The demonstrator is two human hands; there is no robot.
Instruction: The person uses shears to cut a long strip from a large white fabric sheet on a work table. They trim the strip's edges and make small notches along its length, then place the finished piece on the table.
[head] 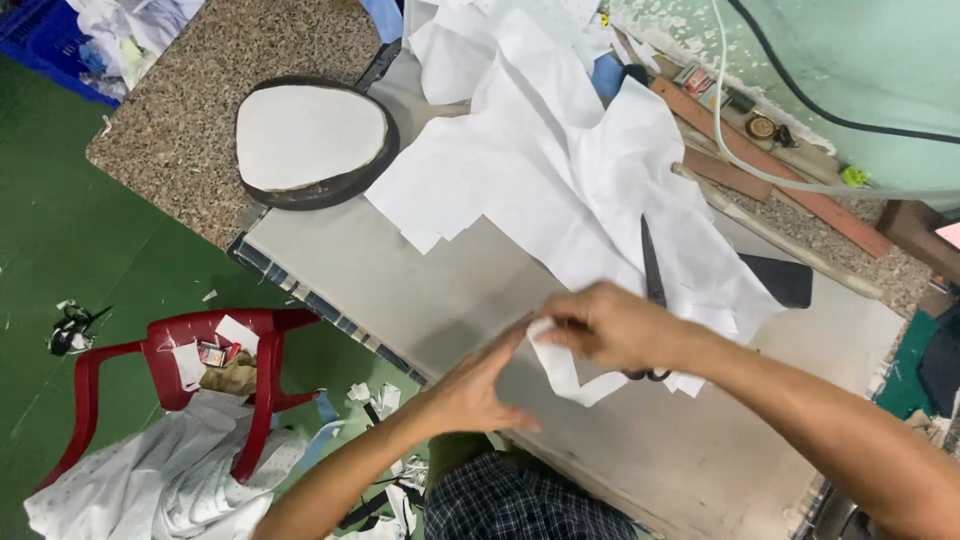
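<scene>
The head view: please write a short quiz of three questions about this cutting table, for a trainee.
1. True or false: the scissors lie on the white fabric.
2. Which hand pinches the white strip? A. left hand B. right hand
3. What colour is the plastic chair beside the table?

Key: 1. true. 2. B; the left hand only touches it with its fingertips. 3. red.
</scene>
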